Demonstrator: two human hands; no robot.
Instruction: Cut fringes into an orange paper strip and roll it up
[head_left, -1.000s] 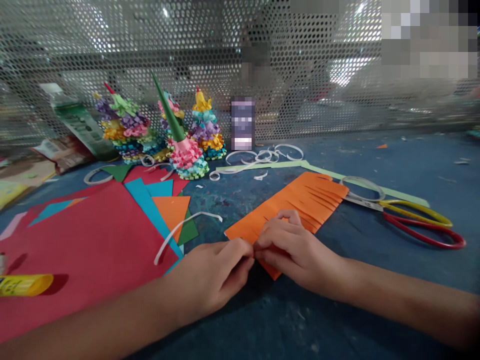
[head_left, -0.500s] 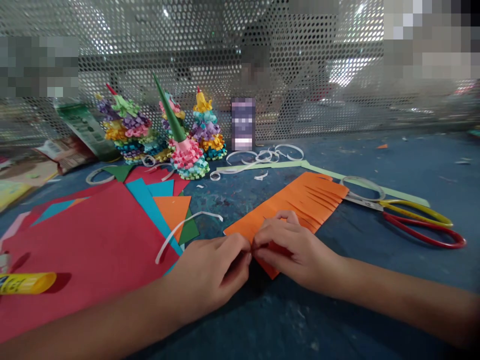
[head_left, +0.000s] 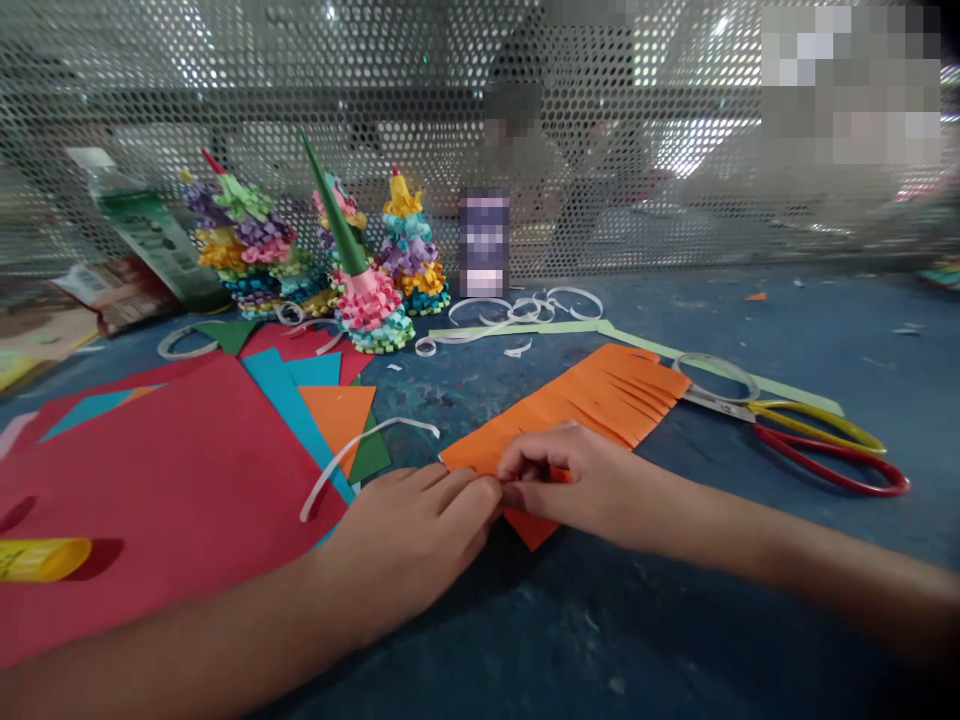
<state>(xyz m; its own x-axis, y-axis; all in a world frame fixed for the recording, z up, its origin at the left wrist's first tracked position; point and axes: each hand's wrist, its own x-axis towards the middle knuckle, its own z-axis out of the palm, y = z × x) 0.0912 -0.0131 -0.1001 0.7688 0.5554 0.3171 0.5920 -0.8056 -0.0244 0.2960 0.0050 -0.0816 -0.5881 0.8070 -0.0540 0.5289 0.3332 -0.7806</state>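
Observation:
An orange paper strip (head_left: 540, 415), with slits cut into its far right part, lies slanted on the blue table in front of me. Over its near left end, the fingertips of both hands meet. My left hand (head_left: 431, 515) is closed, its fingers curled with the back of the hand up. Thumb and forefinger of my right hand (head_left: 577, 470) are pinched together against the left fingertips. What lies between the fingertips is hidden or too small to make out. Scissors (head_left: 817, 430) with one yellow and one red handle lie beyond the strip's far right end.
Several fringed paper cones (head_left: 371, 310) stand at the back left beside a tilted bottle (head_left: 154, 235). Coloured paper sheets (head_left: 202, 460) and a yellow tube (head_left: 45, 560) lie left. White curled strips (head_left: 525, 308) and a pale green strip (head_left: 637, 340) lie behind. A perforated metal screen (head_left: 675, 200) closes the back.
My left hand has rolled over, so its back now faces up and its fingers hide more. The right fingers have curled into a tighter pinch. The view has shifted slightly.

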